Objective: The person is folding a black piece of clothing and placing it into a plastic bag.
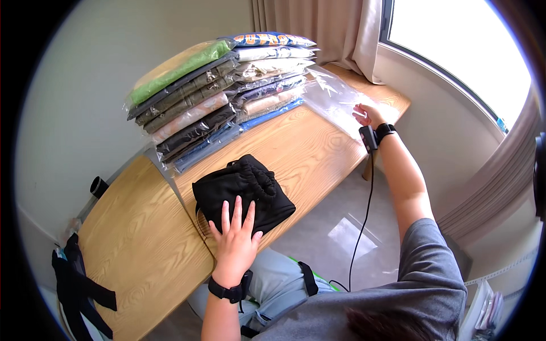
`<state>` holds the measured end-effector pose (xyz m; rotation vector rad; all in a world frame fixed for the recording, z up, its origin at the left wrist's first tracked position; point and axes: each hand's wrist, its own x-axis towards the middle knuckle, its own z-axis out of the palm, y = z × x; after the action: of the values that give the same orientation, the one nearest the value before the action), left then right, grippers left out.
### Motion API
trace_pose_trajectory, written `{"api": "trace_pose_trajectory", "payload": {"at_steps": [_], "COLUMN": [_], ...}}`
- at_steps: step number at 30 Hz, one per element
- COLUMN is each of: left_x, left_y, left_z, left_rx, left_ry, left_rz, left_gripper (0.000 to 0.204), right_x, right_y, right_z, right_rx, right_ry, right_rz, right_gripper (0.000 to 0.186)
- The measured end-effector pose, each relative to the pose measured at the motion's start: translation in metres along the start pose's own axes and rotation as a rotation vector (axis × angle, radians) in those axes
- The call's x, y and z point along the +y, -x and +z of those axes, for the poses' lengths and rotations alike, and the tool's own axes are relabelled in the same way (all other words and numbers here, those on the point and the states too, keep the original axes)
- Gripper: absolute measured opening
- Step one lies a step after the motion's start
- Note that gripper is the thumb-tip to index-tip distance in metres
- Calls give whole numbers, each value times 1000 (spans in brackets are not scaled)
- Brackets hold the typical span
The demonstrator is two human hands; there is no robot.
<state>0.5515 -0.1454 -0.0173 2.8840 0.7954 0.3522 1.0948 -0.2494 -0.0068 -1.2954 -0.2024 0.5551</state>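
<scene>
Spread over a folded black garment (239,187), my left hand (234,244) lies flat with its fingers apart. The garment has a gathered elastic part on top and rests near the front edge of the wooden table (318,142). My right hand (369,115) reaches out to the far right, its fingers curled in at clear plastic bags (333,99) lying flat on the table. It appears to pinch the top bag by its edge. Behind the garment stand two stacks of folded clothes (222,102) packed in clear bags.
Dark clothing (79,284) hangs over the table's left end. A small black cylinder (99,186) stands by the wall. From the wristband on my right arm a black cable (364,227) hangs down to the floor. A window (455,51) and curtains (324,28) border the table's far right.
</scene>
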Motion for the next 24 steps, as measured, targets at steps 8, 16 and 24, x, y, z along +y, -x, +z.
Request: {"api": "trace_pose_trajectory", "payload": {"at_steps": [8, 16, 24], "left_x": [-8, -53, -56], "left_y": [0, 25, 84], "left_z": [2, -51, -94], "left_rx": [31, 314, 642], "left_ry": [0, 1027, 994], "left_rz": [23, 157, 74], "left_gripper": [71, 74, 89], "right_x": [-21, 52, 102], "right_y": [189, 345, 382], "right_z": [116, 213, 252], "right_rx": [-571, -1435, -1683], "right_ry": [246, 85, 206], "right_rz": [-590, -409, -264], "right_gripper": [23, 8, 14]}}
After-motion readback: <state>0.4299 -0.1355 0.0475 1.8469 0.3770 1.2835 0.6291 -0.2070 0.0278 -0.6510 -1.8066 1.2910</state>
